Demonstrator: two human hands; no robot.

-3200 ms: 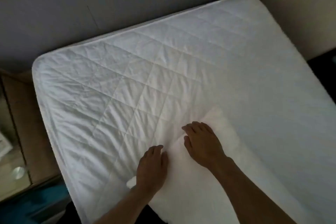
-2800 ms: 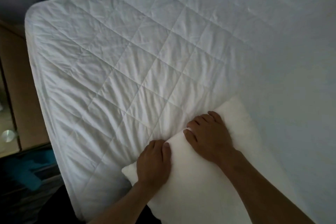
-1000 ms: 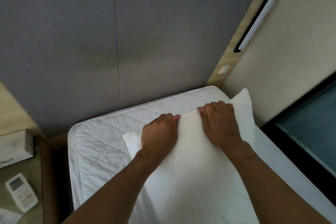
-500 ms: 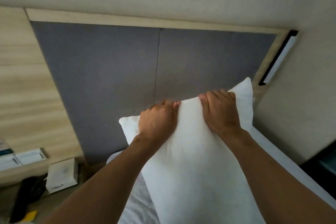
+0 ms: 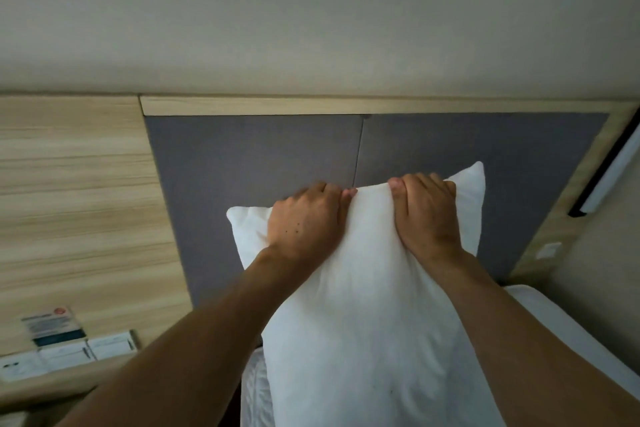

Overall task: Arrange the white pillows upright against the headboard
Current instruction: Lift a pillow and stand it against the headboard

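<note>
A white pillow point(image 5: 367, 315) is held upright in front of the grey padded headboard point(image 5: 256, 156). My left hand point(image 5: 304, 222) grips its top edge left of centre, fingers curled over the rim. My right hand point(image 5: 427, 215) grips the same edge to the right. The pillow's upper corners stick out on either side of my hands. Its lower part covers most of the white mattress point(image 5: 561, 329), which shows at the right and below my left arm. Whether the pillow touches the headboard, I cannot tell.
A light wood wall panel point(image 5: 76, 218) flanks the headboard on the left, with a shelf holding cards and leaflets point(image 5: 55, 326). A black-framed wall lamp point(image 5: 613, 166) hangs at the right, above a white wall switch point(image 5: 549, 250). Beige wall fills the top.
Both hands lifted the pillow from lying flat on the mattress up to the headboard. My view tilted upward from the mattress to the wall.
</note>
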